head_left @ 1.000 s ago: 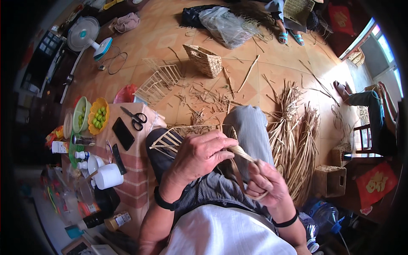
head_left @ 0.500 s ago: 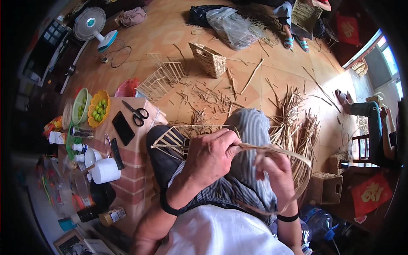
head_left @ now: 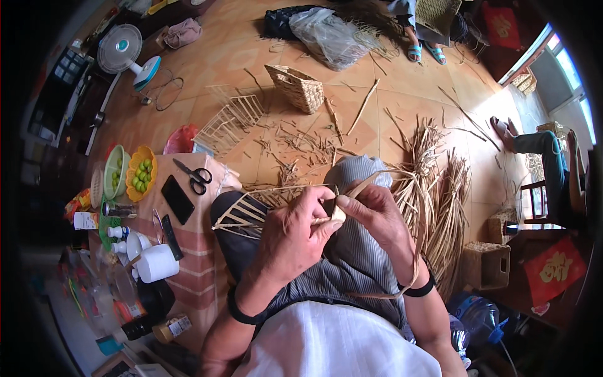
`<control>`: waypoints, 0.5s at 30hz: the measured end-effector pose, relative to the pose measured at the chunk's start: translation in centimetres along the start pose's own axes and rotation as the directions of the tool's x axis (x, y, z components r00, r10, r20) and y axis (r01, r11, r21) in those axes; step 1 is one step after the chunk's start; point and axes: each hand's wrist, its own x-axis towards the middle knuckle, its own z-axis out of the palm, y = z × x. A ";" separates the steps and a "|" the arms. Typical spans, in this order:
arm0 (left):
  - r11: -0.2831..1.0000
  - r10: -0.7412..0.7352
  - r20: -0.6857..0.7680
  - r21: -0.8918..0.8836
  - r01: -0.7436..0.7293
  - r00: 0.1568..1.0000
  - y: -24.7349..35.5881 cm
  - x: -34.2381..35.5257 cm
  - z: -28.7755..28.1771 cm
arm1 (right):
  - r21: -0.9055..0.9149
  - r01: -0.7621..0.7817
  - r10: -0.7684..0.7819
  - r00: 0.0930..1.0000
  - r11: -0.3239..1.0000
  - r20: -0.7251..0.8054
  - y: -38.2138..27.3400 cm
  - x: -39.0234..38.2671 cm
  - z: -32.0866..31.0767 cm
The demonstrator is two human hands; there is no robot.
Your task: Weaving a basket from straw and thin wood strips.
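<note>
A wire basket frame (head_left: 240,215), partly wound with woven strands, lies across my lap over the dark trouser leg. My left hand (head_left: 292,229) is closed at its right end, fingers pinching the edge where a flat straw strip wraps round. Close beside it, my right hand (head_left: 381,217) pinches the same long dried straw strip (head_left: 417,254), thumb near the left fingertips. From there the strip loops out past my right wrist and back across my lap. A small dark spot shows between the hands; I cannot make out what it is. My fingers hide the frame's right end.
On the cloth-covered table at left lie scissors (head_left: 196,177), a phone (head_left: 178,199) and a yellow bowl of green fruit (head_left: 139,173). Straw bundles (head_left: 433,188) lean right of my knee. Ahead stand a woven basket (head_left: 298,88) and a bare frame (head_left: 232,122). Two people sit nearby.
My right hand has come left and up to meet the left hand, bringing the strip in close. The strip, stretched to the right before, now hangs in a loop. The view has shifted slightly.
</note>
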 end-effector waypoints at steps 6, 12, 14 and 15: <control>0.898 0.249 -0.022 0.380 -0.223 0.968 -0.2 -1.0 1.0 | -0.356 0.306 -0.260 0.950 0.883 0.174 0.3 2.5 -1.6; 0.869 0.312 -0.034 0.415 -0.271 0.949 -1.2 -1.4 1.4 | -0.339 -0.005 0.073 0.979 0.941 0.189 -0.2 4.0 -1.0; 0.867 0.307 -0.019 0.418 -0.271 0.952 -1.0 -1.4 1.3 | -0.346 -0.025 0.163 0.912 0.938 0.376 0.2 5.3 -1.5; 0.875 0.318 -0.028 0.394 -0.282 0.948 -0.8 -1.3 1.2 | -0.258 -0.015 0.131 0.890 0.966 0.436 0.9 5.8 -1.2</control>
